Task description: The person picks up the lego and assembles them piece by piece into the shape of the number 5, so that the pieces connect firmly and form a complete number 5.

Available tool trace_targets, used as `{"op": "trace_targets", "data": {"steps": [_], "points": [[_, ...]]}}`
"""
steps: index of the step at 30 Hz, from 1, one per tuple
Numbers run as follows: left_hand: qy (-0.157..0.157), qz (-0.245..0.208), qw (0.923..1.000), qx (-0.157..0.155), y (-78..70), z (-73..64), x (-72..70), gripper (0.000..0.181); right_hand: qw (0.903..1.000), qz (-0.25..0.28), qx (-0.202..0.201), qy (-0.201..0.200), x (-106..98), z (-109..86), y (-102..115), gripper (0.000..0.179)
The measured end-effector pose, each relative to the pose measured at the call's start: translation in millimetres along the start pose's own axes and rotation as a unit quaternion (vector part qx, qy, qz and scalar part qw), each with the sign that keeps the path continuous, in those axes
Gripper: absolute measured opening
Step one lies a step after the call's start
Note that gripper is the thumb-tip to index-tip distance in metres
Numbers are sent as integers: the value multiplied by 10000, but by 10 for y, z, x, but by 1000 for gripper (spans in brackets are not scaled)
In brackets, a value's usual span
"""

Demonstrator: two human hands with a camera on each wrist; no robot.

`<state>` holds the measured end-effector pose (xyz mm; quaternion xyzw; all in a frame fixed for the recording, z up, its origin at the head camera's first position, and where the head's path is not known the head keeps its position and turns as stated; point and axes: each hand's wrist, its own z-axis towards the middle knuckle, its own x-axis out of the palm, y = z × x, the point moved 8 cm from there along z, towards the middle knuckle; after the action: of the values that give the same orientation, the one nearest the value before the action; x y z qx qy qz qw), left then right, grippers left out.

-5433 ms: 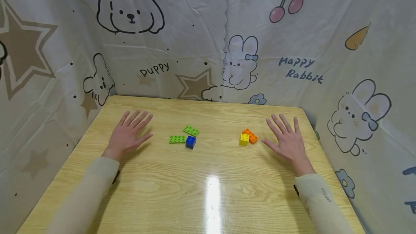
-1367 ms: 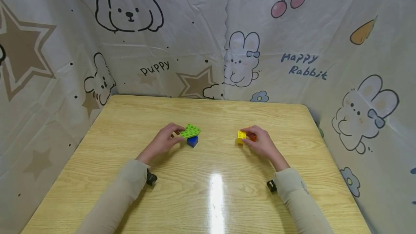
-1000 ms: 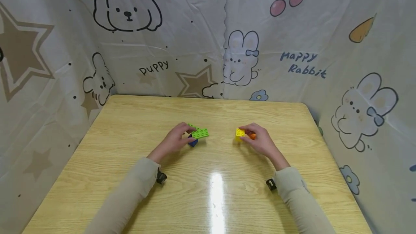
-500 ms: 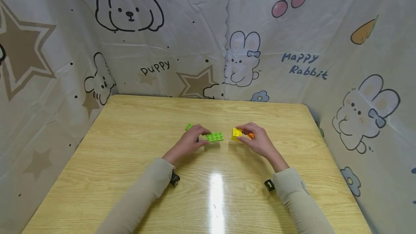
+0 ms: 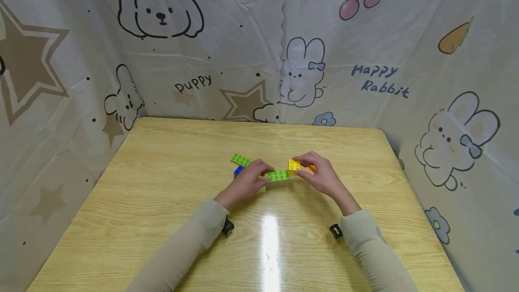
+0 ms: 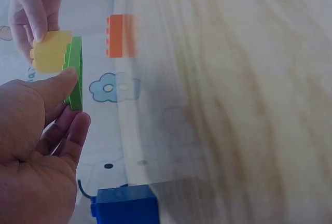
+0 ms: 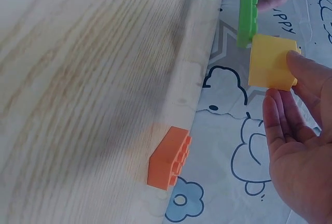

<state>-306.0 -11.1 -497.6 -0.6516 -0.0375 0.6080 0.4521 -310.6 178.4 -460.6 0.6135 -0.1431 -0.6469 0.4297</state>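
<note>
Thumb and fingers of my left hand (image 5: 249, 179) pinch a flat green building brick (image 5: 278, 175) by its left end. A yellow building brick (image 5: 293, 166), square and taller, is pinched in my right hand (image 5: 320, 175). The two bricks meet above the table, the yellow one's lower edge overlapping the right end of the green one's studs. In the left wrist view the yellow brick (image 6: 52, 52) stands against the studded face of the green brick (image 6: 76, 73). The right wrist view has the yellow brick (image 7: 272, 61) at the tip of the green brick (image 7: 247, 16).
On the wooden table (image 5: 182, 148), a second flat green brick (image 5: 240, 160) lies behind a blue brick (image 5: 239, 171), partly covered by my left hand. An orange brick (image 5: 312, 168) shows behind my right fingers. A printed cloth (image 5: 243, 57) hangs behind and along both sides.
My left hand has carried the flat green brick rightward from above the blue brick to the yellow brick. My right hand has lifted the yellow brick and shifted it slightly left. Both hands started empty.
</note>
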Motion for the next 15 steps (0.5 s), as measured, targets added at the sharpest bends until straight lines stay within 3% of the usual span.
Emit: {"op": "trace_targets", "data": {"steps": [15], "points": [[217,18,9996,-194,133,-6,149,31,9997,-7,-225,85,61,-4,70,33]]}}
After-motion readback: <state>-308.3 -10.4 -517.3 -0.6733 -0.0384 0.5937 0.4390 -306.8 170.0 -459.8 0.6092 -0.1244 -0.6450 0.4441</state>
